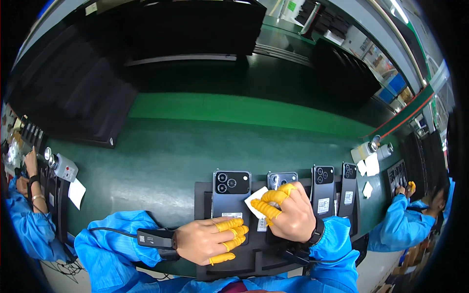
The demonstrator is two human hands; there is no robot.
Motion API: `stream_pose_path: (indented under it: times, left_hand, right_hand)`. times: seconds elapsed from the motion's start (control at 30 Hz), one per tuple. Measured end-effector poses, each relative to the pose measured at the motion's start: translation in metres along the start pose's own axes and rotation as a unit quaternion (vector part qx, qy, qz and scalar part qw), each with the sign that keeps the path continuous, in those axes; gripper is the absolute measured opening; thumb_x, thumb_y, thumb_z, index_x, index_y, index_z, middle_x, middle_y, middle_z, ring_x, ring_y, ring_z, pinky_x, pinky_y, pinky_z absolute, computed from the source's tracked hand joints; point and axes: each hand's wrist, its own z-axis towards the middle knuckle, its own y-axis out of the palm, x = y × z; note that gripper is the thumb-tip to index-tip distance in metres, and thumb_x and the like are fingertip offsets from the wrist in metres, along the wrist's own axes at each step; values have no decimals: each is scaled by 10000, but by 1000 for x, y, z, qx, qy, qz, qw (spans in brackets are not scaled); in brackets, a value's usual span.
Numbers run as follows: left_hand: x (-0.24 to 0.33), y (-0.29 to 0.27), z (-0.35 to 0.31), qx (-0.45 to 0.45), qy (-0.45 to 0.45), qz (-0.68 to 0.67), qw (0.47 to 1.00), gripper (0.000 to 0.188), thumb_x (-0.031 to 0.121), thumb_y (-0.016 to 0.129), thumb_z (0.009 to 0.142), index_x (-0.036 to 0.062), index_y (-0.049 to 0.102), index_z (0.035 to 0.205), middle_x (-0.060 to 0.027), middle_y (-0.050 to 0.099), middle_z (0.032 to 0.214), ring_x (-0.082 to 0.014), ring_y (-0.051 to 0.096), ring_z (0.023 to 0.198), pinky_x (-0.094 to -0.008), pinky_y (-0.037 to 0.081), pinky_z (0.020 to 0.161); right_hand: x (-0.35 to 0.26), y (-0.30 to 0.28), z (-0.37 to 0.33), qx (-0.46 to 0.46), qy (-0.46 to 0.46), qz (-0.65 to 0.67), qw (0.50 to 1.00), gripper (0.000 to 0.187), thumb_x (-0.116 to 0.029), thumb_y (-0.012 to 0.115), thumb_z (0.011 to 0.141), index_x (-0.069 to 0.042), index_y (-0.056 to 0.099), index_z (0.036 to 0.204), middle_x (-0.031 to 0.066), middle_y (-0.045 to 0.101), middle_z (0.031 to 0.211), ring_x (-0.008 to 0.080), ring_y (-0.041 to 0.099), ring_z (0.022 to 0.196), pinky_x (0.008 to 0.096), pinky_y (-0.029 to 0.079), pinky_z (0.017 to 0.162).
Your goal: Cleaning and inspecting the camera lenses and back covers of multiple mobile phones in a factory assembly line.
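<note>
Well, the right hand [294, 217] (partly) hides a phone [286, 177].

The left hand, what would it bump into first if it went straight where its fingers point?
The left hand would probably meet the next phone, under the right hand. Or, passing above, the right hand itself: height is hard to tell.

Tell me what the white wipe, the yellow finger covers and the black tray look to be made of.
White wipe in the right hand: matt, shineless, so paper or cloth; I cannot tell which.
Yellow finger covers: probably thin rubber, being wrinkled and close-fitting.
Black tray: perhaps foam or plastic; dull, with ridges.
</note>
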Motion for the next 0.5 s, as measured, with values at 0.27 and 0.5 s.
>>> stream_pose_path:
  times: [0.27,0.5]
  left_hand:
    - [-7,-11,9,-16,-6,17,1000,420,297,745,742,64,709,1089,-88,677,1134,-287,638,1112,-393,490,1023]
    - [-8,-14,17,-17,5,12,1000,410,229,727,651,55,733,1022,-105,689,1070,-307,664,1033,-408,526,953]
  right_hand:
    - [6,9,0,45,-16,23,999,373,-121,656,653,-33,702,1012,77,589,991,252,571,903,388,447,816]
    - [7,21,-6,62,-15,4,998,383,-104,670,642,-32,707,1017,91,596,1029,274,563,956,411,449,837]
